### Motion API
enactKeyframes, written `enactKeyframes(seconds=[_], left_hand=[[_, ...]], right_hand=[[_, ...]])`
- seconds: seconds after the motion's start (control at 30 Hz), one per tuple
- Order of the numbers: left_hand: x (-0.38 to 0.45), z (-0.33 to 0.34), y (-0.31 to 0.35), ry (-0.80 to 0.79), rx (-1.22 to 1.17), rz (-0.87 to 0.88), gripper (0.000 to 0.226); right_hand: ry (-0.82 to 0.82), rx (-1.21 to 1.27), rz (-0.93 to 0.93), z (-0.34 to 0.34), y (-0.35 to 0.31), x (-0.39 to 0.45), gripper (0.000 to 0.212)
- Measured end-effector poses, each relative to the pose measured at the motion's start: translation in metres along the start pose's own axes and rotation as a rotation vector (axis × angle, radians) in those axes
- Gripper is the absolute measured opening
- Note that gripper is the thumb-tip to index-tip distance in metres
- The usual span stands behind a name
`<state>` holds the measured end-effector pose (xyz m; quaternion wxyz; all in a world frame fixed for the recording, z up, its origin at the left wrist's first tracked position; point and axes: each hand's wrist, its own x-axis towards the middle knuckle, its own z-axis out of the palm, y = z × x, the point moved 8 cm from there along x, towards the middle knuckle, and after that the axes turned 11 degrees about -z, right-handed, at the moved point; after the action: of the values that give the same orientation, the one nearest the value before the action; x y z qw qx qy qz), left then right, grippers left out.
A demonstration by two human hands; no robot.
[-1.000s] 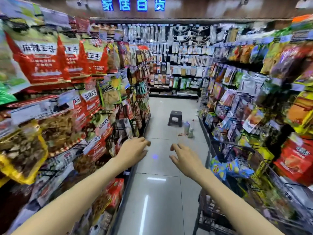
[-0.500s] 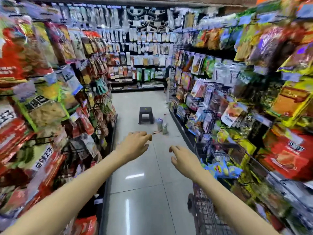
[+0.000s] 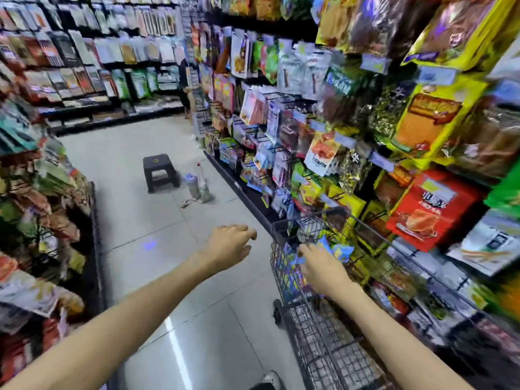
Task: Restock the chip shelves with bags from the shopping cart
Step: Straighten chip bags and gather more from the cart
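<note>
Now the right hand (image 3: 323, 270) reaches into the cart (image 3: 315, 342), nearer the blue bags (image 3: 339, 249) just ahead, fingers loose. Left hand (image 3: 228, 244) hangs empty, fingers loose.

Head-worn view down store aisle (image 3: 157, 220)

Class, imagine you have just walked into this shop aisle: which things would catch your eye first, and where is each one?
First the two bare arms reaching forward: the right hand is over the blue chip bags in the wire shopping cart at lower right, the left hand hangs open over the floor. Bright yellow and red snack packs crowd the right-hand shelves. Down the aisle a small black stool stands beside two bottles.
</note>
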<state>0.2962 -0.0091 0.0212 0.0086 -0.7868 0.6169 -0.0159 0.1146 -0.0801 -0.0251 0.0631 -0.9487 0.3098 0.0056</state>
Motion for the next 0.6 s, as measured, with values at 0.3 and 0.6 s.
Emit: enactKeyframes(seconds=[0.3, 0.6], left_hand=[[0.177, 0.041, 0.03, -0.092, 0.011, 0.168, 0.033], [0.276, 0.103, 0.079, -0.259, 0.002, 0.321, 0.034]], right_hand=[[0.022, 0.128, 0.231, 0.007, 0.148, 0.089, 0.036], [-0.031, 0.225, 0.448, 0.069, 0.218, 0.089, 0.037]])
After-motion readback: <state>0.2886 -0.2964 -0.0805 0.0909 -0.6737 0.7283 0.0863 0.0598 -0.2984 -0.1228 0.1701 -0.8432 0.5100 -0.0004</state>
